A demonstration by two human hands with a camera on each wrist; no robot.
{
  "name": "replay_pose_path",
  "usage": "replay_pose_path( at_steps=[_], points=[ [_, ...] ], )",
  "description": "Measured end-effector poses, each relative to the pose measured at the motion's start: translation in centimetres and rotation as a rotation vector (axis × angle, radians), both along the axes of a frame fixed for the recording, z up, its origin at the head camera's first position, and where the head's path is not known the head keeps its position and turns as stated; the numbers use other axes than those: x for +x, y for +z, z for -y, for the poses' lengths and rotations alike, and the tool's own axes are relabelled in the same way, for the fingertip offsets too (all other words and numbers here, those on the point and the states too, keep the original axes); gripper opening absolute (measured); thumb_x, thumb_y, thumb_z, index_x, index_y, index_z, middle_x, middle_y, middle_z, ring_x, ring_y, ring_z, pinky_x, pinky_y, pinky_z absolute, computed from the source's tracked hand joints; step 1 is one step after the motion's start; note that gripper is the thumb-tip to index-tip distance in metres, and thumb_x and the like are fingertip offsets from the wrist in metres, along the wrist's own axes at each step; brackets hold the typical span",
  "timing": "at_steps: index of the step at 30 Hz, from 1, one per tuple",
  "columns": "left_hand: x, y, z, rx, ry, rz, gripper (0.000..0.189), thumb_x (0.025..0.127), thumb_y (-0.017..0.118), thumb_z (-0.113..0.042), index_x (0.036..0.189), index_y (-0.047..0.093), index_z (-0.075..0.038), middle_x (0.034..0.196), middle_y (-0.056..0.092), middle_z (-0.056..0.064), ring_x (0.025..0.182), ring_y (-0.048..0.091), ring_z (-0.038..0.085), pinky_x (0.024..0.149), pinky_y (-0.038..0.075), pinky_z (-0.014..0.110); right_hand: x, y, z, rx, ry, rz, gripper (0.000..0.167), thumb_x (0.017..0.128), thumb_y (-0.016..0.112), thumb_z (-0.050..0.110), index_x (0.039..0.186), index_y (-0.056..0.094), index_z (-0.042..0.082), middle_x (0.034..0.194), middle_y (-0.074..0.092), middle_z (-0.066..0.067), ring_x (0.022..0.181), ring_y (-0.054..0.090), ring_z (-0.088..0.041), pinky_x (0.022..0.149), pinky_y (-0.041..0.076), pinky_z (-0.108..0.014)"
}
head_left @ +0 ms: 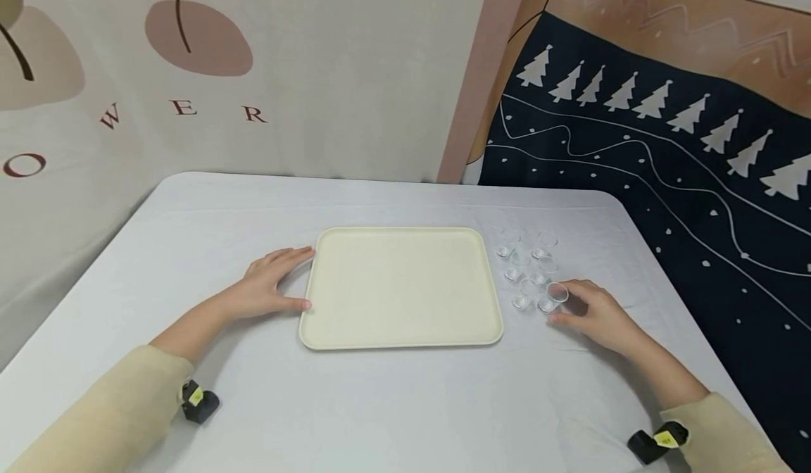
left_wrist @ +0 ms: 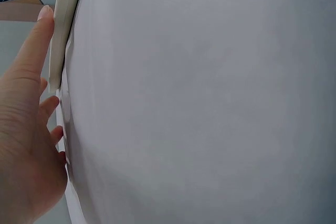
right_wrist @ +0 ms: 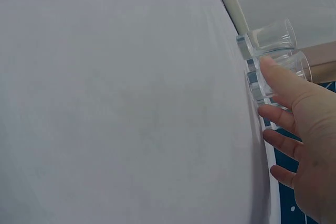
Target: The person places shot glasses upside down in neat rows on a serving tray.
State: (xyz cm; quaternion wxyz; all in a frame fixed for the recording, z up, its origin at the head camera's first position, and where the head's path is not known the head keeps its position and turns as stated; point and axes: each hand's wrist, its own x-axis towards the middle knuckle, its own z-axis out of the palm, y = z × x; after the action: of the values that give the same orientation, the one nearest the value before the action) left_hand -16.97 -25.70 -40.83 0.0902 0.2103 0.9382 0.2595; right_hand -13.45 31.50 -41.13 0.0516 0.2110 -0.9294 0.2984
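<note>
A cream rectangular tray lies flat on the white-covered table. My left hand is at its left edge, fingers extended and spread, with the thumb tip and fingertips against the rim; the left wrist view shows the thumb along the tray's side. Right of the tray several small clear glasses stand upright in a cluster. At its near right corner my right hand pinches one shot glass between thumb and index finger. In the right wrist view the thumb partly covers this glass; the other fingers are loosely bent.
White cloth covers the table. Behind it hangs a pale printed curtain; a dark tree-patterned fabric is at the right. A black wrist device sits at each sleeve cuff.
</note>
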Motion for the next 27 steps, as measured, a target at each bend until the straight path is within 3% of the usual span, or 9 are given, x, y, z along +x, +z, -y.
replay_pose_path(
  at_steps=[11,27],
  points=[
    [-0.19,-0.38,0.15,0.001,-0.027,0.001,0.102,0.074,0.074,-0.057,0.152,0.026,-0.01,0.157,0.021,0.013,0.14,0.008,0.043,0.105,0.002,0.065,0.01,-0.87,0.5,-0.022,-0.06,0.021,0.042,0.075,0.081,0.015,0.11,0.065,-0.004,0.113,0.062,-0.022,0.11,0.053,-0.042,0.091,0.042,-0.056],
    [-0.28,-0.35,0.29,-0.013,-0.038,-0.023,0.102,0.075,0.073,-0.058,0.152,0.027,-0.011,0.157,0.022,0.009,0.14,0.011,0.041,0.104,0.005,0.065,0.56,-0.17,0.81,-0.012,-0.115,0.075,0.042,0.078,0.08,0.021,0.11,0.066,-0.003,0.114,0.06,-0.024,0.11,0.053,-0.044,0.091,0.042,-0.058]
  ],
)
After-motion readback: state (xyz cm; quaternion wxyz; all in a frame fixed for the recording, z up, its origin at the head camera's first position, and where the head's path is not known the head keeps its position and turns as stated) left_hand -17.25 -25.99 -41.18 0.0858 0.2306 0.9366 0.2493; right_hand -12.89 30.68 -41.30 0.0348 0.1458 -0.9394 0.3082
